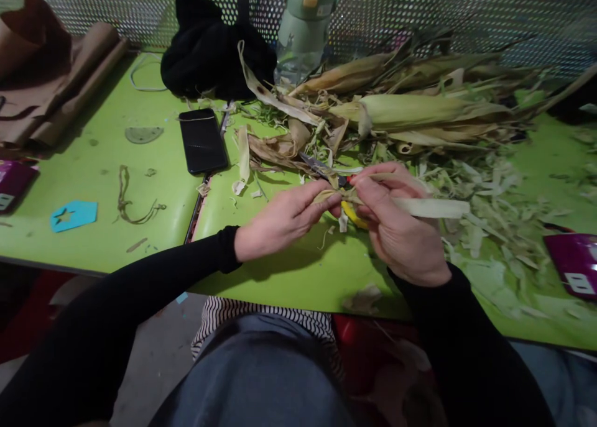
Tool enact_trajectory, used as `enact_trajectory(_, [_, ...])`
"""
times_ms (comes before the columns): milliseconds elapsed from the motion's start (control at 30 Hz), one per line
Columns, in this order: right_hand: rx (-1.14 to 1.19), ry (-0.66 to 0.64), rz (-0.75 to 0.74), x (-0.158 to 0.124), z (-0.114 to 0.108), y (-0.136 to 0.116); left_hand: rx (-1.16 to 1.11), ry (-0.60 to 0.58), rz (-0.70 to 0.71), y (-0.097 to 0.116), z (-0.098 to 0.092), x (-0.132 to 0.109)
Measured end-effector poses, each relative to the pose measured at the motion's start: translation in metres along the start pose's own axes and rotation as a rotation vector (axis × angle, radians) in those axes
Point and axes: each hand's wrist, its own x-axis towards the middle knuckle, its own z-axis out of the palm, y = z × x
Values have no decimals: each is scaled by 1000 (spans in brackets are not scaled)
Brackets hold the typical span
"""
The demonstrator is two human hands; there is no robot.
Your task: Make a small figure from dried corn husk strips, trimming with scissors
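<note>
Both hands work close together above the green surface [158,119]: the left hand [284,219] pinches one end of a pale corn husk strip [436,207] between thumb and fingers, while the right hand [403,228] has its thumb pressed down on the husk, the broad tail sticking out past it. The narrow stretch between the two grips looks twisted, and dry husk could split there if they pull apart too hard; a loose pinch could let it unwind. What look like yellow-handled scissors [355,215] lie just beneath, partly hidden, so a lowered finger might catch the blade. Should the strip drop, it could easily be lost among the husk shreds [499,209] beside the right hand.
</note>
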Motion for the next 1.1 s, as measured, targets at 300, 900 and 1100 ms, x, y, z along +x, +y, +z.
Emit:
enact_trajectory(300, [24,-125,69,5,-8,3,96,-110,2,0,-8,-2])
enact_trajectory(900, [-534,-88,-350,-3,-6,0,399,128,198,-17,-6,2])
enact_trajectory(1100, [-306,-121,-186,-2,-4,1,357,230,181,-12,-6,-1])
